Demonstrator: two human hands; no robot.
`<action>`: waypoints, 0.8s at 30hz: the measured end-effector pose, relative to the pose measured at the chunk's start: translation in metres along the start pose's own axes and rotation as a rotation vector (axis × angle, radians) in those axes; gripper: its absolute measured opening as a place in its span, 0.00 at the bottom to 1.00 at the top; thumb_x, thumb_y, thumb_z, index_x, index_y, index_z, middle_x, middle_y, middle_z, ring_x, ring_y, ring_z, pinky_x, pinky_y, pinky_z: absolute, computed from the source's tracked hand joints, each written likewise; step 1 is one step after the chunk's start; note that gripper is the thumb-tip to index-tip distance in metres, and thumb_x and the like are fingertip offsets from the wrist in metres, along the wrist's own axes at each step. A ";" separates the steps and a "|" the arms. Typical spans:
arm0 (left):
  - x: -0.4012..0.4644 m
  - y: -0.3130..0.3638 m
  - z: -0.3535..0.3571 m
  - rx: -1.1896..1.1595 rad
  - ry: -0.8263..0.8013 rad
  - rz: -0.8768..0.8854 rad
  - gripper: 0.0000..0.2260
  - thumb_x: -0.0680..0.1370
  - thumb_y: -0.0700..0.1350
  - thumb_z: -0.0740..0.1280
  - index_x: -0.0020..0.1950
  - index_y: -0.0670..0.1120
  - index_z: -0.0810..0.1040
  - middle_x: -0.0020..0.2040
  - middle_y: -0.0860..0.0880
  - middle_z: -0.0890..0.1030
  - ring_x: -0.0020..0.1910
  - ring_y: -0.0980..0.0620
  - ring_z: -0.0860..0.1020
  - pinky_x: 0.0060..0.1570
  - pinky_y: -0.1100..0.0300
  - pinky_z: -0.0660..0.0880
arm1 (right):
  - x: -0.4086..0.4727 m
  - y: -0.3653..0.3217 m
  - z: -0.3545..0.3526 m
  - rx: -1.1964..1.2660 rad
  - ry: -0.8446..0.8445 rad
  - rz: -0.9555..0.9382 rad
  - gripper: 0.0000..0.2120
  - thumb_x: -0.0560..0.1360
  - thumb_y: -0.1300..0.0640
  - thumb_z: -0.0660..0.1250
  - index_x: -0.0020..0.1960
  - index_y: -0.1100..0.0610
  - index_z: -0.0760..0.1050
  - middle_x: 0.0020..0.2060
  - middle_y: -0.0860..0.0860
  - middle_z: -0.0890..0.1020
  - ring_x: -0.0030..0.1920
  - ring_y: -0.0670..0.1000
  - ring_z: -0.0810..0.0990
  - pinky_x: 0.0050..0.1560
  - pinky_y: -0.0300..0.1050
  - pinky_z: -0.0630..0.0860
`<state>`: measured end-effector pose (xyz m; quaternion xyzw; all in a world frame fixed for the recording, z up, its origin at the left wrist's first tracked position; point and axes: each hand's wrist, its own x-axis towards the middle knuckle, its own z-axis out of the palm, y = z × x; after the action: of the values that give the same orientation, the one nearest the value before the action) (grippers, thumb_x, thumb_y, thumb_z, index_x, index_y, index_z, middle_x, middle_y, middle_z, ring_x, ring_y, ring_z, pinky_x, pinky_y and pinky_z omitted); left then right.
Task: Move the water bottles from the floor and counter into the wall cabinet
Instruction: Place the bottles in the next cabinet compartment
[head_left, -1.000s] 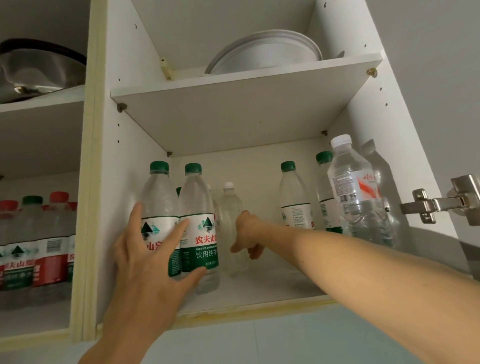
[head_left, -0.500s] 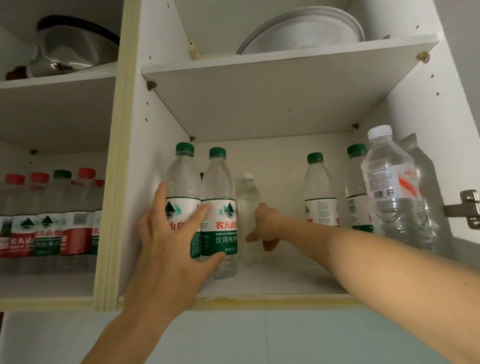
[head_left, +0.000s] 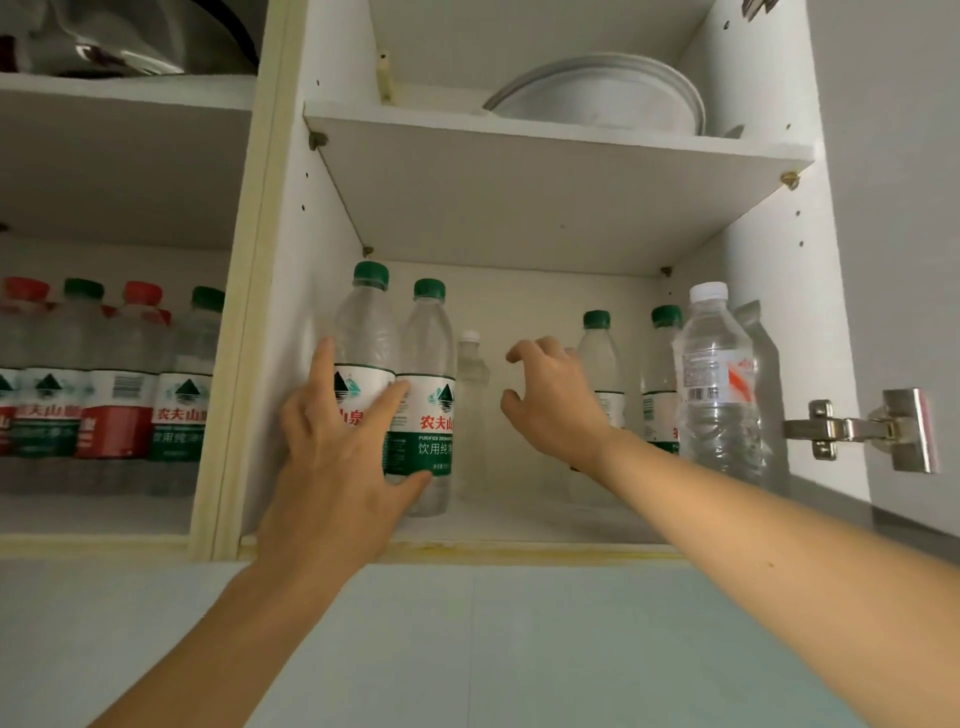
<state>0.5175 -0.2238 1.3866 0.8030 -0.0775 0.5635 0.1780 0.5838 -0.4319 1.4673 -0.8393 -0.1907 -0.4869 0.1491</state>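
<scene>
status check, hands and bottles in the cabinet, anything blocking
Left hand spread flat on two green-cap bottles, not gripping. Right hand open, empty, beside small clear bottle. Lower shelf gap mid-row, nothing blocking.

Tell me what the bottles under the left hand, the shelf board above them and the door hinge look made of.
Two green-capped bottles: clear thin plastic, glossy, see-through above printed labels. Shelf board: probably white laminated chipboard, matte, resting on small pegs. Door hinge: bright metal, shiny reflections.
</scene>
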 end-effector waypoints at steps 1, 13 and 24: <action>0.000 0.000 0.000 0.001 -0.001 0.000 0.39 0.69 0.59 0.78 0.78 0.58 0.66 0.80 0.51 0.36 0.75 0.41 0.50 0.68 0.39 0.70 | -0.007 0.000 -0.005 -0.033 0.056 -0.007 0.25 0.78 0.58 0.66 0.74 0.58 0.67 0.71 0.58 0.69 0.71 0.61 0.65 0.70 0.56 0.69; -0.001 0.001 -0.002 -0.016 -0.016 0.016 0.39 0.71 0.57 0.78 0.78 0.56 0.66 0.80 0.48 0.34 0.74 0.39 0.50 0.68 0.41 0.70 | -0.032 0.017 -0.002 0.131 -0.051 0.534 0.49 0.77 0.58 0.68 0.80 0.53 0.34 0.79 0.63 0.41 0.77 0.70 0.52 0.74 0.62 0.59; -0.001 -0.002 0.003 -0.044 0.015 0.017 0.38 0.67 0.56 0.81 0.75 0.54 0.71 0.81 0.48 0.39 0.72 0.36 0.55 0.64 0.39 0.73 | -0.004 0.043 -0.023 0.283 -0.237 0.600 0.31 0.74 0.58 0.77 0.68 0.60 0.62 0.61 0.58 0.75 0.62 0.59 0.76 0.64 0.57 0.77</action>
<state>0.5201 -0.2235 1.3848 0.7940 -0.0953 0.5690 0.1914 0.5849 -0.4805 1.4718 -0.8796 -0.0173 -0.2893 0.3771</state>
